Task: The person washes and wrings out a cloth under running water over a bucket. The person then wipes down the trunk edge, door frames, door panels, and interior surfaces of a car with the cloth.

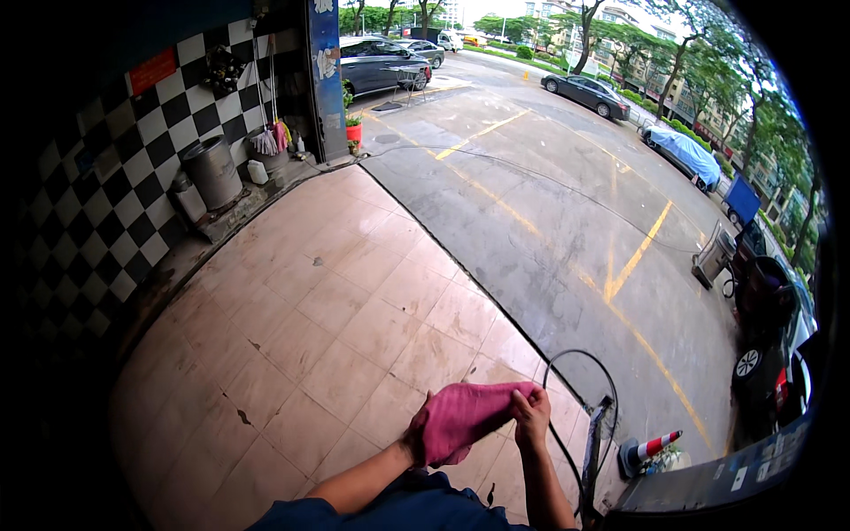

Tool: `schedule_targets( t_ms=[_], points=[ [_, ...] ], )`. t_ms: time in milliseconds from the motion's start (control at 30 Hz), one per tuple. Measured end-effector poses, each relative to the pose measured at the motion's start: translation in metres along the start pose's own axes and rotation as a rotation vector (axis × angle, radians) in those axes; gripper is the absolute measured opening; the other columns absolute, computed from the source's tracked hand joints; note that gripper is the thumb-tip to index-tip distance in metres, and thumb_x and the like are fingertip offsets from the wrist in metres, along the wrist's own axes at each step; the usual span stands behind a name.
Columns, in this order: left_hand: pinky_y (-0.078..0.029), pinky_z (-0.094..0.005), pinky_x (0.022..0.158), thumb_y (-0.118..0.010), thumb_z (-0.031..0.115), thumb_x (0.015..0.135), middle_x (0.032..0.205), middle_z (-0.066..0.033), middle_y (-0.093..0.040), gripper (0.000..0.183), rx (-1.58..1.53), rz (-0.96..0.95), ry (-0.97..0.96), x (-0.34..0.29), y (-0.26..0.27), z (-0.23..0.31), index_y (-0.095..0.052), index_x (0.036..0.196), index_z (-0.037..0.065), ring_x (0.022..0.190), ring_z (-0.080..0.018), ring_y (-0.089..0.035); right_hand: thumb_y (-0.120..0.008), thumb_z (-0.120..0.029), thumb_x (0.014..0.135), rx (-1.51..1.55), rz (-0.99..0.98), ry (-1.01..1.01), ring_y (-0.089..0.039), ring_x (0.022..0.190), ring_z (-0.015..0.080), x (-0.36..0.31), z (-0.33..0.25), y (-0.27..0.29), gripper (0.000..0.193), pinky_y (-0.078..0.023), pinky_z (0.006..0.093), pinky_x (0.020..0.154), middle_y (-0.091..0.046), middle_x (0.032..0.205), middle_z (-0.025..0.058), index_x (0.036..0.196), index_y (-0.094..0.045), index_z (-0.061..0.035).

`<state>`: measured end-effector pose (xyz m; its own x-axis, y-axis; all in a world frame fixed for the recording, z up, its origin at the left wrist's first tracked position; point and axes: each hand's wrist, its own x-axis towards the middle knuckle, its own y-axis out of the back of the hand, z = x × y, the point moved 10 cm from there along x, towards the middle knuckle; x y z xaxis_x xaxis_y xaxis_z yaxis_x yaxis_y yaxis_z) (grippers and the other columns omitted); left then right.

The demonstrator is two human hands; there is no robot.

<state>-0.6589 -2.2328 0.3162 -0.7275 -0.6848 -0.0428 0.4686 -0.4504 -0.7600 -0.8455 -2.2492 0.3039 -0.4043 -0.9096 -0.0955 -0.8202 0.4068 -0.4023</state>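
A dark pink cloth [469, 418] is stretched between my two hands, in front of my body. My right hand [532, 416] pinches its right end between thumb and fingers. At the cloth's left end is my left hand [416, 431], mostly covered by the fabric. Some of its fingertips show along the cloth's lower edge, so it grips the cloth from behind and below. Both forearms come up from the lower edge, out of dark blue clothing.
Below lies a stained pinkish tile floor [354, 323], bordering grey paving [549, 239]. A black hose [611, 389] loops beside my right arm, near a traffic cone [657, 445]. Along the checkered wall [150, 159] stand a metal drum [212, 173] and mops [266, 142]. Parked cars [586, 96] stand outside.
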Motion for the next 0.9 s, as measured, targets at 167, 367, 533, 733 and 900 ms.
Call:
schedule_targets(
  t_ms=[167, 367, 533, 733, 900],
  points=[
    [-0.039, -0.0448, 0.103, -0.049, 0.073, 0.076, 0.134, -0.0145, -0.047, 0.091, -0.568, -0.027, 0.252, 0.084, 0.019, 0.045, -0.035, 0.138, 0.008, 0.122, -0.0278, -0.047, -0.064, -0.002, 0.084, -0.069, 0.072, 0.073, -0.06, 0.072, 0.0094, 0.091, -0.037, -0.009, 0.018, -0.049, 0.0209, 0.062, -0.063, 0.086, 0.0043, 0.099, -0.053, -0.0021],
    [-0.047, -0.0338, 0.093, -0.052, 0.031, 0.091, 0.118, -0.0134, -0.06, 0.046, -0.175, 0.053, 0.434, 0.203, 0.082, 0.041, -0.048, 0.125, 0.0, 0.104, -0.0205, -0.06, -0.064, -0.002, 0.084, -0.087, 0.216, 0.102, -0.053, 0.063, 0.0048, 0.177, -0.046, 0.024, 0.016, -0.04, 0.0168, 0.055, -0.061, 0.081, 0.0005, 0.096, -0.054, -0.0043],
    [-0.044, -0.0304, 0.094, -0.042, 0.025, 0.094, 0.116, -0.0117, -0.06, 0.041, 0.121, 0.064, 0.28, 0.312, 0.101, 0.06, -0.049, 0.124, -0.003, 0.105, -0.0191, -0.059, -0.064, -0.003, 0.084, -0.011, 0.258, 0.153, -0.056, 0.067, 0.0073, 0.27, -0.057, 0.065, 0.016, -0.044, 0.0186, 0.06, -0.062, 0.082, 0.0024, 0.098, -0.054, -0.003],
    [-0.045, -0.0285, 0.089, -0.04, 0.018, 0.094, 0.11, -0.0075, -0.063, 0.038, 0.45, -0.043, 0.071, 0.438, 0.075, 0.122, -0.051, 0.125, -0.001, 0.099, -0.0149, -0.06, -0.064, -0.005, 0.085, -0.075, 0.264, 0.225, -0.058, 0.078, 0.0094, 0.39, -0.099, 0.118, 0.014, -0.047, 0.0227, 0.073, -0.062, 0.087, 0.0027, 0.097, -0.055, -0.0026],
    [-0.035, -0.04, 0.104, -0.042, 0.024, 0.095, 0.131, -0.0157, -0.051, 0.044, 0.178, -0.256, 0.309, 0.526, 0.024, 0.167, -0.045, 0.13, -0.001, 0.123, -0.026, -0.047, -0.063, -0.014, 0.089, -0.098, 0.266, 0.396, -0.053, 0.078, 0.0081, 0.482, -0.188, 0.101, 0.013, -0.042, 0.0225, 0.075, -0.058, 0.085, 0.0003, 0.094, -0.055, -0.005]
  ],
)
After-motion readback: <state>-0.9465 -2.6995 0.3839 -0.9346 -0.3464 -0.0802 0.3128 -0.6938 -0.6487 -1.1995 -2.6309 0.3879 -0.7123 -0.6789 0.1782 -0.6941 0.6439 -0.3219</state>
